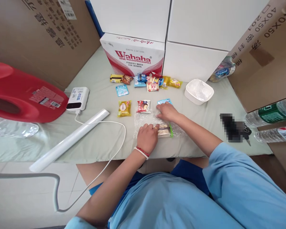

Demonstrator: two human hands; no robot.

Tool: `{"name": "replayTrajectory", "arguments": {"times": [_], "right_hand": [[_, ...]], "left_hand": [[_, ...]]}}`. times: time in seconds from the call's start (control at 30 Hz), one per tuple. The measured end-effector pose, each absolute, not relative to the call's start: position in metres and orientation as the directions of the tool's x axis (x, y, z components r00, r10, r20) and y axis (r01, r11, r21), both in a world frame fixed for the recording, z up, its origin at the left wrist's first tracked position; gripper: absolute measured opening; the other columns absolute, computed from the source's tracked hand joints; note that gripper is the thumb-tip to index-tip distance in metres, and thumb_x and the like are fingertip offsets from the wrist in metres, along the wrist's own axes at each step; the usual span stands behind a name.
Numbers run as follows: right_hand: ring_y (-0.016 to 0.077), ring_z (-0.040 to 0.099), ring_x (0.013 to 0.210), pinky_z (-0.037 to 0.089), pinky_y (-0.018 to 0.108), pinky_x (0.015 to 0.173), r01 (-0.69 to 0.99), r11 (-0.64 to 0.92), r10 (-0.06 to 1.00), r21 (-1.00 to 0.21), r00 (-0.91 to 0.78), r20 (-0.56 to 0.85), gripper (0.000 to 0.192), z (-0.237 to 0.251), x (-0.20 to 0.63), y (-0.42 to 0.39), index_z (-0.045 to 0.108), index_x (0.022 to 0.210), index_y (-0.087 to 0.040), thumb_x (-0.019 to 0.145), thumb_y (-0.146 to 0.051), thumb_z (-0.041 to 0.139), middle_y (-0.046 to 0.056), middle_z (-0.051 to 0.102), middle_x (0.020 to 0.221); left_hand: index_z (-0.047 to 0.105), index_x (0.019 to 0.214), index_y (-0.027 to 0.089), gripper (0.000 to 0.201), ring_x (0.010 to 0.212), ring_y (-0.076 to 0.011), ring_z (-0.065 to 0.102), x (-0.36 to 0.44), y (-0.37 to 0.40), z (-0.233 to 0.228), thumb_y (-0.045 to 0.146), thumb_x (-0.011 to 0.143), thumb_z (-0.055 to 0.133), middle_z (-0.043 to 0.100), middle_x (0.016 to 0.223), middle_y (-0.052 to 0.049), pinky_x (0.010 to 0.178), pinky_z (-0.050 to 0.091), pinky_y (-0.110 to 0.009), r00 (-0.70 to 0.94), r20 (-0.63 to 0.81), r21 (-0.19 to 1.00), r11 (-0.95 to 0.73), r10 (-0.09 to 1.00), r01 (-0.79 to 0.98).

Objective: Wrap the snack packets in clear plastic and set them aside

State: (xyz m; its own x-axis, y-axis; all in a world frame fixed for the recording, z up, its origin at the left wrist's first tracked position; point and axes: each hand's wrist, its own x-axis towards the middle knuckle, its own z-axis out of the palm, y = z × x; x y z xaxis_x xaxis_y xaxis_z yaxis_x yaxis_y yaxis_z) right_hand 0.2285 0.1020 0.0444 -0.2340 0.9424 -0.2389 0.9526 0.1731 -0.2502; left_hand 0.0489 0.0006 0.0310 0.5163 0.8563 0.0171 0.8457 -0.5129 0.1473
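A clear plastic bag point(140, 120) lies flat in front of me, with a beige snack pack point(165, 131) with a green edge in or under it. My left hand point(147, 138), with a red and white bracelet at the wrist, is closed on the bag's near side, fingertips beside the snack pack. At the bag's far edge, my right hand point(167, 112) has bent fingers gripping the plastic. Just beyond it is a blue packet point(165, 101), partly covered by the hand. A red and white cake packet point(143, 106) and a yellow packet point(124, 108) lie to the left.
Several snack packets point(153, 86) lie before the Wahaba carton point(135, 57). A white bowl point(197, 95) holding clear plastic stands back right. Leftward are a white device point(78, 98) with a cable, a white tube point(69, 140) and a red jug point(26, 92). Water bottles point(274, 111) lie right.
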Motion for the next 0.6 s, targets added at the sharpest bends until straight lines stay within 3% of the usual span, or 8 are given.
{"name": "replayTrajectory", "arguments": {"times": [0.17,0.3,0.4,0.5,0.6], "right_hand": [[0.0172,0.065,0.083,0.041,0.025,0.074,0.912,0.188,0.915,-0.365,-0.298,-0.273,0.018,0.057,0.230,0.111,0.078,0.105,-0.017,0.093,-0.024,0.067,0.003,0.075,0.089],[0.0165,0.060,0.076,0.040,0.027,0.074,0.779,0.384,0.871,-0.496,-0.484,-0.084,0.021,0.070,0.236,0.074,0.077,0.107,-0.018,0.097,-0.023,0.060,0.002,0.070,0.079],[0.0196,0.056,0.082,0.040,0.031,0.081,0.707,0.560,0.790,-0.433,-0.613,0.021,0.031,0.066,0.239,0.033,0.074,0.123,-0.019,0.101,-0.020,0.053,0.006,0.070,0.084],[0.0227,0.048,0.083,0.039,0.032,0.074,0.722,0.615,0.755,-0.318,-0.655,-0.026,0.040,0.053,0.240,-0.001,0.066,0.141,-0.021,0.105,-0.020,0.047,0.008,0.065,0.082],[0.0242,0.045,0.084,0.038,0.034,0.074,0.745,0.631,0.748,-0.217,-0.658,-0.087,0.046,0.041,0.236,-0.017,0.059,0.149,-0.022,0.106,-0.016,0.044,0.009,0.065,0.087]], "left_hand": [[0.061,0.143,0.026,0.042,0.096,-0.0278,0.061,0.049,0.003,0.022,0.027,0.105,0.042,0.069,0.097,-0.011,0.075,0.043,-0.039,0.523,-0.043,0.155,-0.512,0.851,0.845],[0.064,0.138,0.024,0.039,0.094,-0.0275,0.062,0.048,-0.002,0.021,0.024,0.103,0.046,0.068,0.093,-0.010,0.076,0.046,-0.039,0.513,0.027,0.235,-0.504,0.858,0.831],[0.067,0.130,0.023,0.035,0.092,-0.0260,0.062,0.035,-0.011,0.018,0.021,0.102,0.046,0.068,0.092,-0.010,0.079,0.047,-0.039,0.507,0.122,0.334,-0.516,0.854,0.789],[0.072,0.115,0.022,0.030,0.086,-0.0234,0.062,0.009,-0.023,0.013,0.021,0.101,0.046,0.068,0.087,-0.008,0.079,0.048,-0.038,0.451,0.246,0.459,-0.513,0.858,0.726],[0.071,0.105,0.020,0.027,0.087,-0.0211,0.063,-0.015,-0.023,0.009,0.027,0.101,0.045,0.069,0.089,-0.007,0.084,0.051,-0.036,0.143,0.296,0.665,-0.311,0.945,0.679]]}}
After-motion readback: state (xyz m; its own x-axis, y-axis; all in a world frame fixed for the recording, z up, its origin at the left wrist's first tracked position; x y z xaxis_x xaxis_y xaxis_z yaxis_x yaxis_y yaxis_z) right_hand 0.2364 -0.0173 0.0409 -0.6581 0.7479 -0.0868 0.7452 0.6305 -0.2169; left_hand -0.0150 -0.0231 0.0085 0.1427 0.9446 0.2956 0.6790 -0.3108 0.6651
